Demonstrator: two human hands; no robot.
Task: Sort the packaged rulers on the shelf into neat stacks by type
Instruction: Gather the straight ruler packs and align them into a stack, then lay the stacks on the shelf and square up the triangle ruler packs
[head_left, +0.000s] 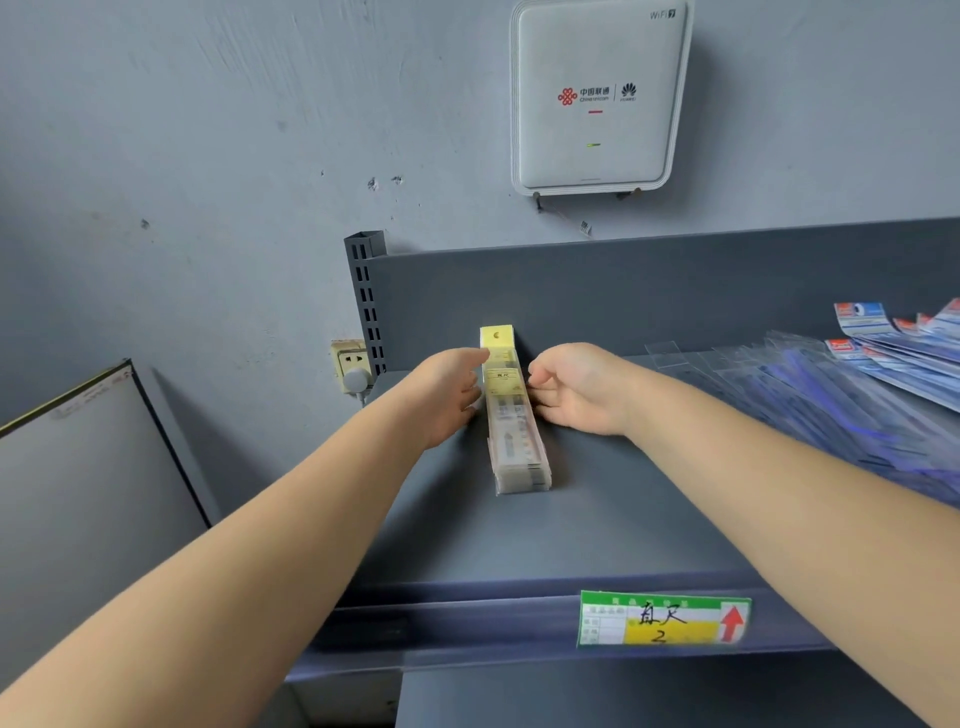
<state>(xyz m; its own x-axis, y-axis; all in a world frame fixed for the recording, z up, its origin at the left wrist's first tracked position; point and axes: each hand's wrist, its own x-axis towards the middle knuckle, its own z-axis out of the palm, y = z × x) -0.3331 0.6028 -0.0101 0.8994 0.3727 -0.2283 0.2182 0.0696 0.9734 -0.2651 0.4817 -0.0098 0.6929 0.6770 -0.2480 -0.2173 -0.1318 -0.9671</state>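
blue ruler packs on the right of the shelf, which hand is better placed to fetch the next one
Right, probably. The right hand sits between the stack of yellow-labelled clear ruler packs and the loose pile of blue-printed clear ruler packs; the left hand would have to cross over the stack.

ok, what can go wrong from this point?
1. The yellow-header ruler stack is tall and narrow; squeezed unevenly between the left hand and right hand, it could skew or topple.
2. The blue-header rulers lie fanned loosely; the right forearm could drag them.
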